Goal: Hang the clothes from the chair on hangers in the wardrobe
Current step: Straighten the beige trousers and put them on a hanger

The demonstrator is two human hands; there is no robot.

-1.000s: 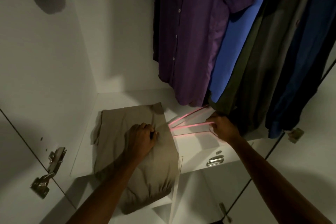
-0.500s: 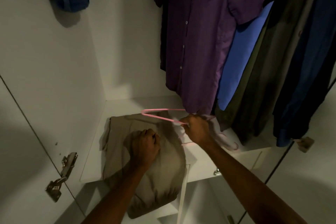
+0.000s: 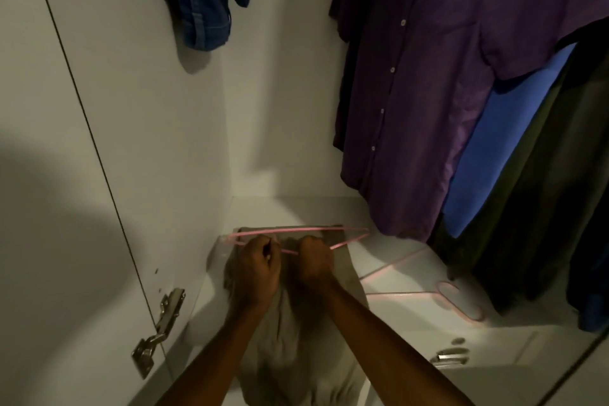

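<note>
White wardrobe shelf (image 3: 273, 211), dim light. Hinge (image 3: 158, 330) at 8 o'clock. Beige trousers (image 3: 293, 339) on shelf at 6 o'clock. Left hand (image 3: 258, 269) grips trousers. Right hand (image 3: 314, 262) pinches pink hanger (image 3: 296, 230) above them. Purple shirt (image 3: 412, 109) hangs at 2 o'clock.

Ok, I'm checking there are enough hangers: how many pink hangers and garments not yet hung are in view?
Pink hangers: 2, one held, one lying on the shelf
Beige garment, not yet hung: 1
Total: 3
</note>
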